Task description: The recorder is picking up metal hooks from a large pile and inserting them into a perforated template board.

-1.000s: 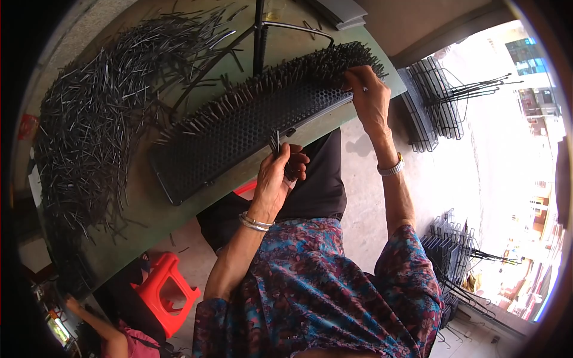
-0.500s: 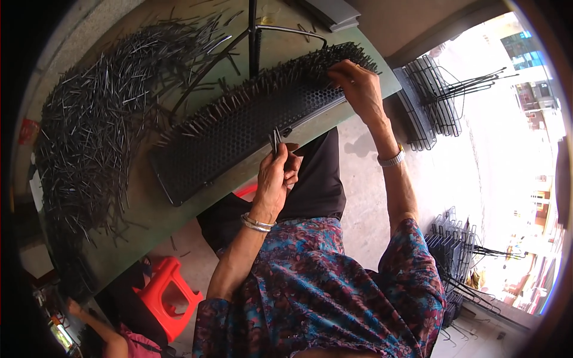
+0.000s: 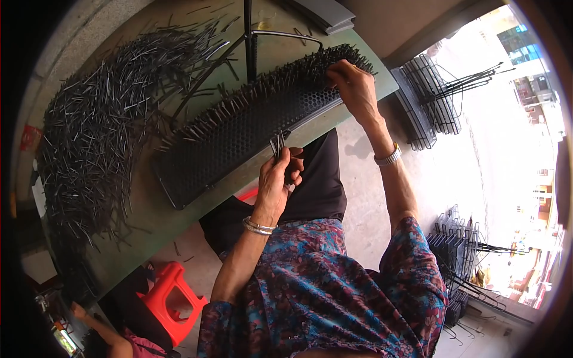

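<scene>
A long black panel (image 3: 209, 158) full of small holes lies slantwise on the table. Thin dark sticks (image 3: 262, 92) stand close together in its far part, densest at the right end. My right hand (image 3: 358, 89) is over that right end, thumb and fingers pinched at the edge of the standing sticks; what they pinch, if anything, is hidden. Near the panel's front edge, my left hand (image 3: 274, 182) is closed round a few thin dark sticks (image 3: 278, 145) whose ends stick up past the thumb. A big heap of loose sticks (image 3: 98, 131) covers the table's left side.
A black metal stand (image 3: 248, 53) rises behind the panel on the greenish table (image 3: 140, 241). Wire racks (image 3: 433, 98) lean at the right, with more racks (image 3: 456, 256) lower down. A red stool (image 3: 173, 301) and another person's arm (image 3: 98, 328) are at lower left.
The view has shifted slightly. My right hand stays at the same end of the panel, fingers still pinched. The sticks in my left hand are fanned a little wider.
</scene>
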Available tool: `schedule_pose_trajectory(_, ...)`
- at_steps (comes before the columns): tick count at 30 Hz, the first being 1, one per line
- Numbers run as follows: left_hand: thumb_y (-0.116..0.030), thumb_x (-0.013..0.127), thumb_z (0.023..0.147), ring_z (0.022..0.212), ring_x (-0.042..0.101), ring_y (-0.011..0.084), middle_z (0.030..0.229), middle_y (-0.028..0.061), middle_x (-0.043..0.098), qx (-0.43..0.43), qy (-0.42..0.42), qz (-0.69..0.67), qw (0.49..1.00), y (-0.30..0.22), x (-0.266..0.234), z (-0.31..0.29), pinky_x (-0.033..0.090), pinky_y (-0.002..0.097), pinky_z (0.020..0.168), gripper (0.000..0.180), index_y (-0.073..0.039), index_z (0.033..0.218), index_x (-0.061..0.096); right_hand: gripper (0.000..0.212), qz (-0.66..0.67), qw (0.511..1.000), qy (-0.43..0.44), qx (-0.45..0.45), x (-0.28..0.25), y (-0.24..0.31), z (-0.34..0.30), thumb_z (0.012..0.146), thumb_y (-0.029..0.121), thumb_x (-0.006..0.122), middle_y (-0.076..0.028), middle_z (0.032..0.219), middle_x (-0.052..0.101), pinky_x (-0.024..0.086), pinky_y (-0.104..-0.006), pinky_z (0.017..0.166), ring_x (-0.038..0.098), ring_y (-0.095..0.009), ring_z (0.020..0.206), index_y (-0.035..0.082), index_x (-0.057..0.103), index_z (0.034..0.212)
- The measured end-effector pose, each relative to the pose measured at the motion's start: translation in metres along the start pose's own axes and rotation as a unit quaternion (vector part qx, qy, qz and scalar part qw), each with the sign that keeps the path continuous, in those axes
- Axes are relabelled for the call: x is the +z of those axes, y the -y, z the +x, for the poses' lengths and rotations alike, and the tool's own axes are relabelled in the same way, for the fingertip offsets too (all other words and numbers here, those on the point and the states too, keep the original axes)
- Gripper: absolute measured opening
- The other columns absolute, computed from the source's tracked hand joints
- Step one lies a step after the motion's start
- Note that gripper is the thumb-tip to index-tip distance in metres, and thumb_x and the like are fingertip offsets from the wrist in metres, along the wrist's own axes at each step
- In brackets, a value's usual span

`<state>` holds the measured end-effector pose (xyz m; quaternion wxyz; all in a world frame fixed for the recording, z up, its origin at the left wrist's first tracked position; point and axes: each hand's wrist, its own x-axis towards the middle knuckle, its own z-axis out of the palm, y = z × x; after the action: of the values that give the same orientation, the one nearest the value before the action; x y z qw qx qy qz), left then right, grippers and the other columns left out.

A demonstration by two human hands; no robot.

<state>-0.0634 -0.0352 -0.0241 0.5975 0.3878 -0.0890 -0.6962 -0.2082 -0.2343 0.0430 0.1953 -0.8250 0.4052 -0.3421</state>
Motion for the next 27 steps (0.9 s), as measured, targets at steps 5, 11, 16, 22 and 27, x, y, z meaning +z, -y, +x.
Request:
schedule_pose_trajectory(5,-0.033,0.055,0.098,0.054,0.040,0.0031,0.072,0.0009,0.058,0.003,0.011,-0.003,1.000,-0.003,-0.004,-0.001,0.032,0.0189,0.047,0.035,0.001,0.105,0.063,0.011,-0.059,0.998,0.016,-0.013,0.001,0.000,0.000,0.091,0.008,0.058,-0.012,0.078,0.066,0.049,-0.0293,0.060,0.066,-0.018,0.068,0.001,0.063,0.097)
schedule_pose_trajectory(11,-0.033,0.056,0.098,0.052,0.036,0.0014,0.071,-0.0020,0.057,0.000,0.005,0.003,1.000,-0.002,-0.003,-0.002,0.027,0.0178,0.046,0.035,0.000,0.107,0.063,0.011,-0.084,0.994,0.030,-0.058,0.011,-0.015,-0.004,0.089,0.012,0.061,-0.010,0.086,0.063,0.049,-0.0335,0.065,0.063,-0.024,0.074,0.006,0.067,0.096)
schedule_pose_trajectory(16,-0.035,0.054,0.098,0.052,0.035,0.0010,0.071,-0.0021,0.056,0.006,0.011,0.015,1.000,-0.004,0.000,-0.003,0.027,0.0178,0.046,0.036,-0.001,0.110,0.062,0.016,-0.145,0.987,-0.008,-0.066,0.019,-0.014,-0.011,0.087,0.017,0.064,-0.006,0.094,0.061,0.049,-0.0352,0.070,0.061,-0.025,0.083,0.011,0.071,0.100)
schedule_pose_trajectory(22,-0.037,0.052,0.099,0.052,0.034,0.0007,0.070,-0.0024,0.054,0.015,0.023,0.046,0.999,-0.007,0.006,-0.003,0.025,0.0177,0.046,0.038,-0.003,0.112,0.062,0.024,-0.196,0.975,-0.047,-0.090,0.025,-0.010,-0.024,0.085,0.017,0.068,-0.008,0.096,0.061,0.048,-0.0346,0.075,0.059,-0.026,0.091,0.015,0.071,0.108)
schedule_pose_trajectory(27,-0.037,0.053,0.099,0.052,0.032,0.0005,0.070,-0.0022,0.054,0.013,0.025,0.054,0.998,-0.009,0.009,-0.006,0.024,0.0177,0.046,0.040,-0.002,0.117,0.061,0.031,0.076,0.996,0.034,0.043,0.023,0.028,-0.047,0.088,0.015,0.067,-0.007,0.093,0.062,0.050,-0.0310,0.078,0.063,-0.016,0.087,0.006,0.064,0.118)
